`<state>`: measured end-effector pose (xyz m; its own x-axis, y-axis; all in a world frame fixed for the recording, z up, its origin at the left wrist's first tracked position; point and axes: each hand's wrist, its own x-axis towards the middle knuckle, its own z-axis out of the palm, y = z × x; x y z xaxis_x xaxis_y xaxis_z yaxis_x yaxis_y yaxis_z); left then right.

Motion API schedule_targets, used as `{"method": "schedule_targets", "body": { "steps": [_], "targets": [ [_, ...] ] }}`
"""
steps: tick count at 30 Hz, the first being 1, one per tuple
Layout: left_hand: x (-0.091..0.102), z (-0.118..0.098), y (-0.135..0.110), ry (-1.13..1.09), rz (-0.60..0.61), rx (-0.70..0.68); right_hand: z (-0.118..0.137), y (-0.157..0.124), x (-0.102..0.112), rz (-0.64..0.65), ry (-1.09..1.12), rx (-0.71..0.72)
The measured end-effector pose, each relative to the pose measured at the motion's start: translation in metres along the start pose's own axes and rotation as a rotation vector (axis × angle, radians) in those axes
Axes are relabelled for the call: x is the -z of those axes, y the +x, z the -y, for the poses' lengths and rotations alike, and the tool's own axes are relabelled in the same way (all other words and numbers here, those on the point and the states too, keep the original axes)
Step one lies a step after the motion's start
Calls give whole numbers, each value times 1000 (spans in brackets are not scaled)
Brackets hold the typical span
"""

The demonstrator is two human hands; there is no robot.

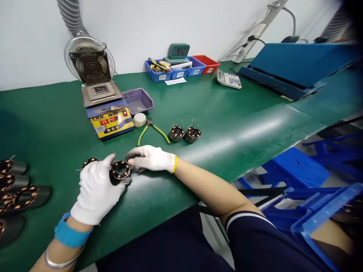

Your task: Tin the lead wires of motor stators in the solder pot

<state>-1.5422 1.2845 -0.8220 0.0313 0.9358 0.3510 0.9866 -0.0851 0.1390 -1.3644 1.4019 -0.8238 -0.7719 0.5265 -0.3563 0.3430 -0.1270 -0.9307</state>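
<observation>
My left hand [96, 190] wears a white glove and is closed around a small round motor stator [120, 170] with copper windings. My right hand [150, 158], also gloved, reaches in from the right and pinches at the stator's right edge with its fingertips. Another stator [89, 162] lies on the green mat just behind my left hand. Two more stators [177, 133] [193, 134] with upright wire leads stand further back, right of green-handled cutters [153, 130].
A solder pot [109, 113] with red digits and a fume fan [90, 62] stand at the back left, beside a purple tray [138, 100]. Several stators [19, 192] lie at the left edge. Blue and red bins [181, 68], a calculator [229, 79] and blue crates [312, 211] are to the right.
</observation>
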Motion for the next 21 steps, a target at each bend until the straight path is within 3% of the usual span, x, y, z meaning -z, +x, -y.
{"method": "schedule_targets", "body": {
  "steps": [4,6,8,12,15,18,21],
  "targets": [
    [-10,-6,4,31,66,19,1,-3,8,5,-290,122],
    [-14,-11,6,14,18,37,1,-3,10,31,-345,144],
    [-14,-16,5,-34,-110,52,0,-4,6,52,-286,157],
    [-9,-21,2,-308,-315,94,-2,-6,-17,34,126,218],
    [-8,-19,-1,-670,-250,113,-1,-11,-34,-71,249,217],
    [-9,-14,-4,-857,-158,94,4,-18,-43,-224,59,225],
    [-8,-10,-5,-886,-141,124,10,-25,-46,-393,-164,308]
  ]
}}
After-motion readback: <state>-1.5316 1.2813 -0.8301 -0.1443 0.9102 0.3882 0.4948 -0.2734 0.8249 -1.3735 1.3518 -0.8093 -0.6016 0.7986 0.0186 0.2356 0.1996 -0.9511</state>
